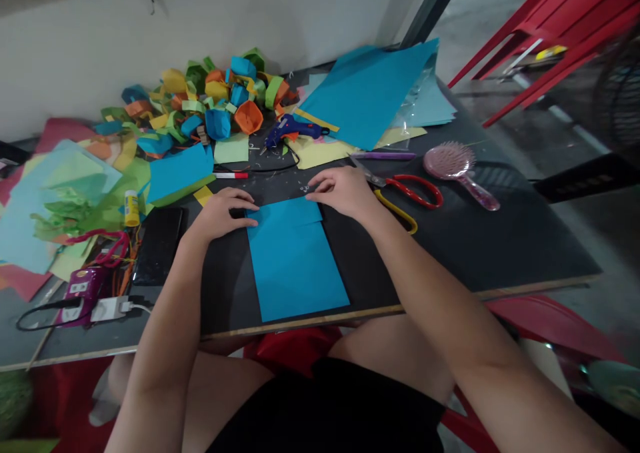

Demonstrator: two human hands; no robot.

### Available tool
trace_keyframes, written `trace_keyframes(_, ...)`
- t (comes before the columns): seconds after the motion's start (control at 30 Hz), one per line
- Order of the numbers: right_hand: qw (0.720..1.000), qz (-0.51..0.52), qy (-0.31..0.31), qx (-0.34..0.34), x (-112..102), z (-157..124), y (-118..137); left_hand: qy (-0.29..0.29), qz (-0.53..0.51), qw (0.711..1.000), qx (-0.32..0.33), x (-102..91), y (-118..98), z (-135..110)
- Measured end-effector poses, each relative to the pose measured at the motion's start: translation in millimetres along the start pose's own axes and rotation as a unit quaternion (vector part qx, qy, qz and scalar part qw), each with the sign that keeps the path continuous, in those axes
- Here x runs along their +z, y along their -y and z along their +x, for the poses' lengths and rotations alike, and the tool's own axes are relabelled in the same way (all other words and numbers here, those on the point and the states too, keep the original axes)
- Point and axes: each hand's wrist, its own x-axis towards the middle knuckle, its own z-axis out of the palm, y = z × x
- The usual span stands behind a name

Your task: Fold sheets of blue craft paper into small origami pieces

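A sheet of blue paper [300, 266] lies flat in front of me, with a narrow strip folded over along its far end. My left hand [225, 214] rests at its far left corner, thumb and forefinger apart and touching the paper's edge. At the far right corner, the thumb and fingers of my right hand [340, 191] pinch the folded edge. Scissors [400, 189] with one red and one yellow handle lie open just right of my right hand, partly hidden by it.
Behind are a pile of coloured paper rings [219, 125], a blue glue gun [295, 129] and large blue sheets [365, 93]. A hairbrush [453, 163] lies right. A phone [159, 246], glue stick [131, 208] and purple power socket [83, 293] sit left. The table's edge [310, 319] is near.
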Motion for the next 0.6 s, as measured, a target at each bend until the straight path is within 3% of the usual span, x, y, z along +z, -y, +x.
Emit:
trace_keyframes(0.43,0.999,-0.036,-0.004,-0.013,3.0,0.3,0.6,0.008,-0.02,1.0,0.009,-5.6,-1.2,-1.4)
trace_keyframes(0.6,0.998,-0.036,0.042,0.008,-4.2,-1.5,3.6,0.007,-0.024,1.0,0.018,-5.0,0.1,-1.5)
